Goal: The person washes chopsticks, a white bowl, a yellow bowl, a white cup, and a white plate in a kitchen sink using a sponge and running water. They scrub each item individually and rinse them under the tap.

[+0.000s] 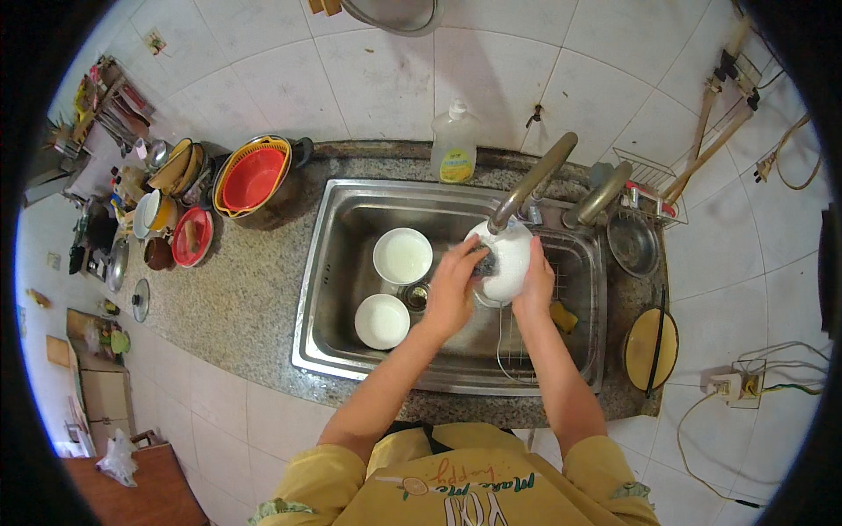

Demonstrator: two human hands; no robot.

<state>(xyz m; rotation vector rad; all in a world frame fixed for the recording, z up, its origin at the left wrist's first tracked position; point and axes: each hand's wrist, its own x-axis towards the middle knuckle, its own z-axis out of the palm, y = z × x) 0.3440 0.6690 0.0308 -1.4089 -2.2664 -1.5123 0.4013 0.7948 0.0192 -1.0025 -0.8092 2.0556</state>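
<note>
Over the sink (314,289), my right hand (535,282) grips a white bowl (513,263) by its right side, the bowl tilted beneath the faucet (535,180). My left hand (454,279) has its fingers closed round a dark grey scouring pad (488,263) that presses on the bowl. Two more white bowls rest in the basin to the left: one (403,255) farther back, the other (383,321) nearer me. Beside them shows the metal drain (416,296). Whether water is running onto the bowl I cannot tell.
A dish soap bottle (455,145) stands behind the sink. Inside the basin's right side are a wire rack (517,364) and a yellow sponge (563,317). A metal bowl (633,243) and a round board (651,351) sit at right; a red basin (254,178) is at left.
</note>
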